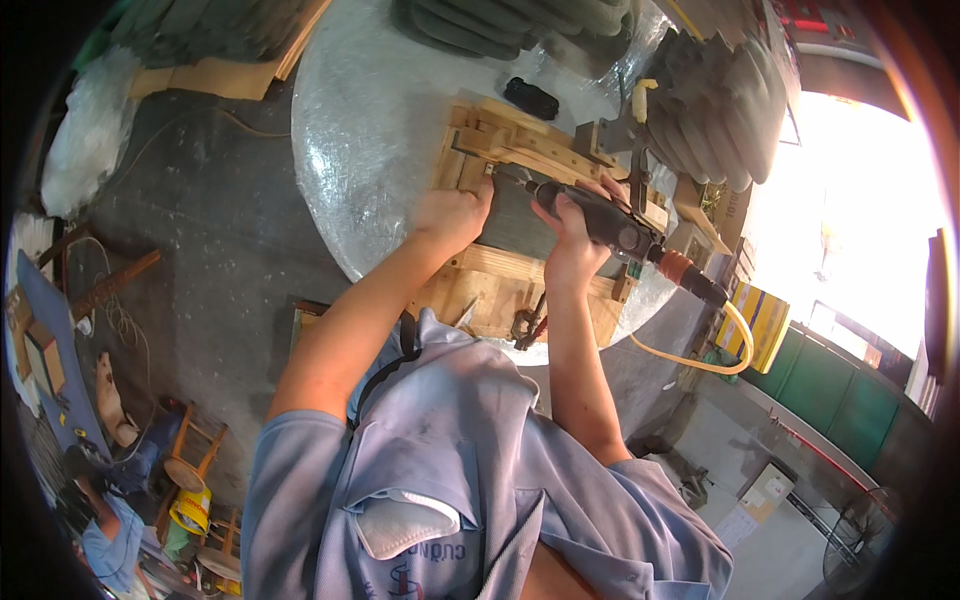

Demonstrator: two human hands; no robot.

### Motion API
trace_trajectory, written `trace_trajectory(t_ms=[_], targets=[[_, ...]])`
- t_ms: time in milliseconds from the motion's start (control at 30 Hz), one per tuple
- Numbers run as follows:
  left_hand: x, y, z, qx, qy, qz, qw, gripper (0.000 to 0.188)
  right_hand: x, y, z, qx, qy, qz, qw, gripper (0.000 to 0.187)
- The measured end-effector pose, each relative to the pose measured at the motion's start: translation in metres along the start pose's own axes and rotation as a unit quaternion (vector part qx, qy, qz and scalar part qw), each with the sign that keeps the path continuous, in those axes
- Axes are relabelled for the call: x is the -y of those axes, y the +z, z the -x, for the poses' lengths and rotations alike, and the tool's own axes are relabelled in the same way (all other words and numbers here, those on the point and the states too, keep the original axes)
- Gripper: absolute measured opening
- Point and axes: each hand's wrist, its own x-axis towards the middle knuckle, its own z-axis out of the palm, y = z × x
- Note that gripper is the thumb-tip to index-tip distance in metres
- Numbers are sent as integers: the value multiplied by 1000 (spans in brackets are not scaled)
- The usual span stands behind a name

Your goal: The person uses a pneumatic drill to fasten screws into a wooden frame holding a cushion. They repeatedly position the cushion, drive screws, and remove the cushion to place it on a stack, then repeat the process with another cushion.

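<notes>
My right hand is wrapped round a dark air-powered tool lying slantwise, with a yellow hose running from its rear end. A thin bit at the tool's front points left, toward my left hand. That hand is closed at the left side of a wooden jig, its fingertips beside the bit's tip; what they hold, if anything, is too small to make out. Inside the jig lies a flat grey panel, partly covered by both hands and the tool. A clamp sits on the jig's near edge.
The jig rests on a round table wrapped in clear film. A black bundle lies beyond it. Stacked grey curved pieces stand at the far right. A yellow box is farther right. At lower left, another person is near wooden stools.
</notes>
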Motion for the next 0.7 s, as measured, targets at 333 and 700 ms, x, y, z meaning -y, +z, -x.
trace_trajectory(t_ms=[333,700], targets=[[-19,17,-12,-3,-27,-12,1000,57,1,5,-1,4,4,0,1000,68],[-23,20,-13,-4,-5,-67,998,62,-18,4,-6,22,-10,40,999,67]])
